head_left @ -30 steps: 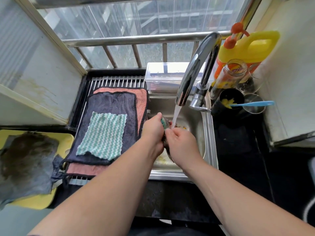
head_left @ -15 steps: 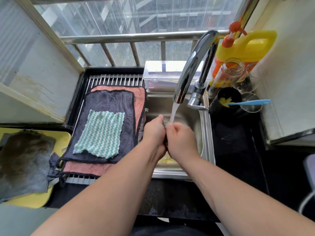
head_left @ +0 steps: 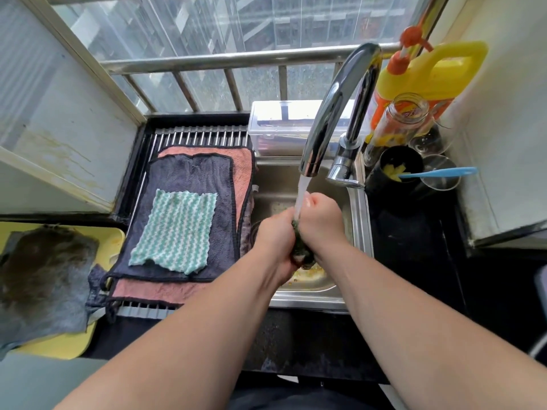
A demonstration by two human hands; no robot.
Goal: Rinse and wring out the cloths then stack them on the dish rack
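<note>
Two hands meet over the sink, directly under the water stream running from the chrome faucet.

Left hand: fingers curled round the left part of a dark wet cloth. Right hand: closed in a fist round the same cloth from the right, just beside the left hand. Only a narrow dark strip of this cloth shows between the two fists. Its lower end bulges out near the wrists, above the sink floor. The stream lands where the two hands meet.

Dish rack, left of the sink: three cloths lie flat in a stack.
- Bottom layer: pink cloth.
- Middle layer: navy cloth.
- Top layer: green-and-white cloth.

The right edge of the stack hangs over the rack's side toward the basin.

Near left: a grey cloth lies on a yellow tray, its right corner just beside the near-left corner of the stack.

Far side of the sink: a clear plastic box. Right of the faucet: a yellow jug, a glass jar and a black cup holding a blue-handled utensil.
</note>
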